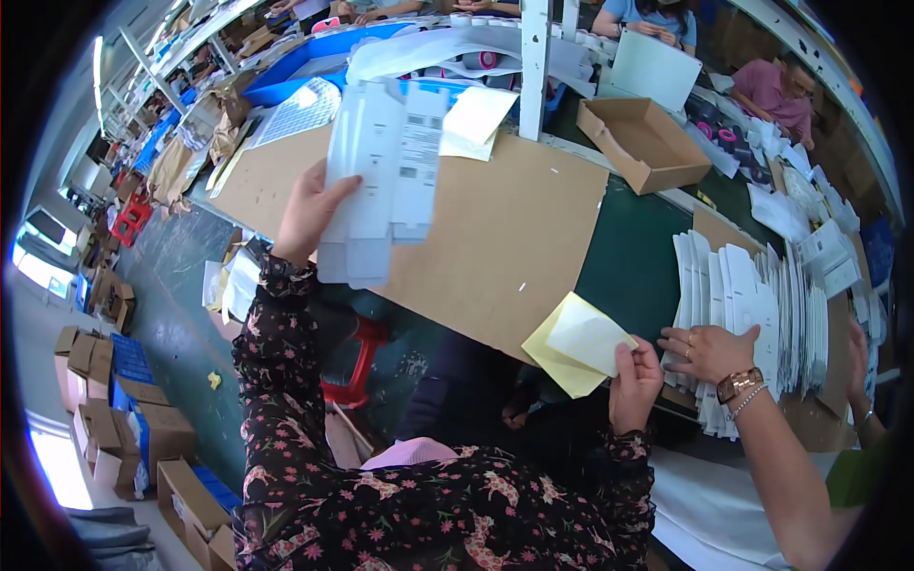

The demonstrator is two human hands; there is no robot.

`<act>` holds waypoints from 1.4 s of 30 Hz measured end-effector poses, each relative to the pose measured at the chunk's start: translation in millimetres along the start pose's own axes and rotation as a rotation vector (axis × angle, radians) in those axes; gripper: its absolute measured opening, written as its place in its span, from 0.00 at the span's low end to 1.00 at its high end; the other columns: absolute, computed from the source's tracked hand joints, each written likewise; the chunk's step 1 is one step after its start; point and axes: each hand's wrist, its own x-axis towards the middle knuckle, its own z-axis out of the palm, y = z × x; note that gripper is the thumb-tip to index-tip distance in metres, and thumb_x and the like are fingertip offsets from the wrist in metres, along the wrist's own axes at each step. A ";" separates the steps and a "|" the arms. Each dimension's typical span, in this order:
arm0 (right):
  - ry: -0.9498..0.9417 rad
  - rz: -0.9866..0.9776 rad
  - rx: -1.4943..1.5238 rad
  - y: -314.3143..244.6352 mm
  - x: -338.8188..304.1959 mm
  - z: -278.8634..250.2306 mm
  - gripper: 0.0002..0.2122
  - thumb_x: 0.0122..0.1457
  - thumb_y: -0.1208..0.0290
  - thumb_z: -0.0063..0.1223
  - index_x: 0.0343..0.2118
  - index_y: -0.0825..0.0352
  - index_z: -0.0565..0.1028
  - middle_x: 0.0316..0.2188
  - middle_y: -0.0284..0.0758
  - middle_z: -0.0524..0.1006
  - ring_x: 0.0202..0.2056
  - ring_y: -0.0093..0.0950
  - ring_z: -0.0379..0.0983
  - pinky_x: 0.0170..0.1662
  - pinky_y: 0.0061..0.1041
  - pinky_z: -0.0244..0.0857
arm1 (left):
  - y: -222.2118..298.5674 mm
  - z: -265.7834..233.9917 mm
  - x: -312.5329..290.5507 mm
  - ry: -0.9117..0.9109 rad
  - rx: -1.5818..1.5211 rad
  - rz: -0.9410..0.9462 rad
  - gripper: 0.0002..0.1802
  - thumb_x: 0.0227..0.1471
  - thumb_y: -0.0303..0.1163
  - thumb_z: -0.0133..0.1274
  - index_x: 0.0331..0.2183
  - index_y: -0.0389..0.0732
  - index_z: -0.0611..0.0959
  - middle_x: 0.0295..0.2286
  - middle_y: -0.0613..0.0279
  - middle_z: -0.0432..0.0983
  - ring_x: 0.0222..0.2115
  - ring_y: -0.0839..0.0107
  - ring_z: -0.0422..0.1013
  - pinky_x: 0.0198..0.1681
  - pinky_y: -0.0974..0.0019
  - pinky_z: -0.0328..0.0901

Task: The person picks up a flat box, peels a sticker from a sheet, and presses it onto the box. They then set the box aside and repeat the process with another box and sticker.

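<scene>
My left hand (312, 207) grips a flattened white carton (371, 157) by its left edge, thumb on top. The carton is held up over the brown cardboard sheet (505, 228), with a printed panel on its right side. At the near right edge of that sheet, my right hand (633, 385) pinches a corner of a white paper sheet (590, 333) lying over a yellow sheet (562, 366). Whether the two sheets are stuck together I cannot tell. Farther back, other white and cream sheets (476, 119) lie on the cardboard.
Close on my right, a co-worker's hand (709, 352) with a watch rests by a row of flat white cartons (733, 285). An open brown box (643, 143) stands behind a white post (535, 71)'s right side. Blue trays (286, 81) lie back left; a red stool (357, 362) stands below.
</scene>
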 end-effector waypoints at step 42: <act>-0.028 -0.007 0.126 -3.1 -6.4 -1.4 0.10 0.68 0.78 0.57 0.50 0.75 0.76 0.42 0.36 0.83 0.42 0.19 0.79 0.49 0.20 0.71 | 52.9 57.5 -7.6 -0.538 -0.069 -0.074 0.26 0.64 0.31 0.59 0.59 0.29 0.74 0.46 0.53 0.82 0.42 0.71 0.80 0.48 0.66 0.74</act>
